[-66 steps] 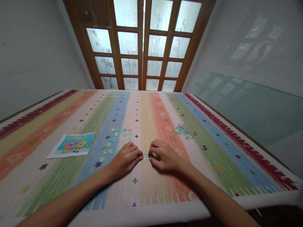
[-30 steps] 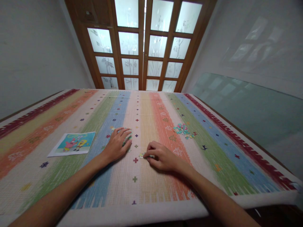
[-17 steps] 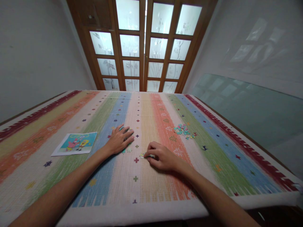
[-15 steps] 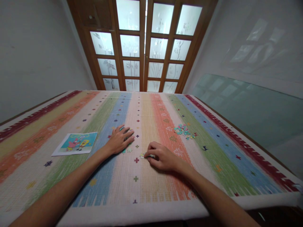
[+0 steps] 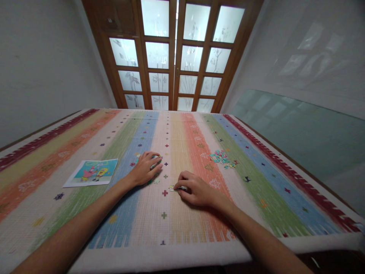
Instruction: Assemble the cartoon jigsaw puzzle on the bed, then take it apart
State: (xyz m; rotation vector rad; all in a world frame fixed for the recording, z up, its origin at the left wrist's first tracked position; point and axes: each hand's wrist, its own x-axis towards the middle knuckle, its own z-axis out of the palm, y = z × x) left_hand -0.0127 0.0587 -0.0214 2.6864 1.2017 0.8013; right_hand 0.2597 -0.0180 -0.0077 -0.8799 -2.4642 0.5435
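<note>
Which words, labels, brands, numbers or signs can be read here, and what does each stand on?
No readable text anywhere.
Picture sheet: cartoon figures, no legible lettering.
Puzzle pieces: too small to tell whether any markings are there.
Tablecloth: plus-shaped crosses, which look like decoration rather than writing.
Door panes: plant designs, no legible lettering.

Pale, yellow-marked puzzle pieces (image 5: 171, 188) lie flat, partly hidden, toward the near edge of the table (image 5: 194, 224), with light-green and turquoise loose pieces (image 5: 156, 181), also partly covered, just leftward, and a jumbled turquoise-and-pink heap (image 5: 220, 156) nearer the right edge.
</note>
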